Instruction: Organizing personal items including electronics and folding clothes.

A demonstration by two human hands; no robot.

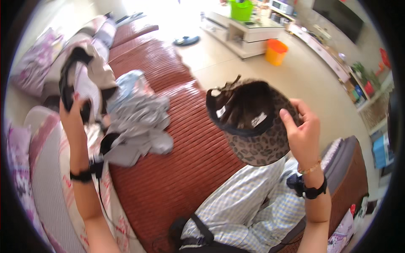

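Observation:
My right hand point(303, 132) grips a leopard-print cap point(262, 145) by its right side, thumb on the near edge. Its dark inside faces me, with white labels showing. On the left, my left hand point(73, 110) is closed on the edge of a blurred beige-and-black item point(101, 71), apparently another cap. Right beside that hand lies a rumpled heap of grey cloth point(139, 117), with pale blue fabric point(126, 85) at its far end. A grey cap brim point(125, 156) seems to stick out of the heap's near side.
A reddish-brown slatted mat point(171, 177) covers the sofa seat under my legs in checked trousers point(234, 196). Cushions point(38, 63) line the left side. Beyond the seat are a white coffee table point(250, 39), a green bucket point(241, 11) and an orange bin point(276, 53).

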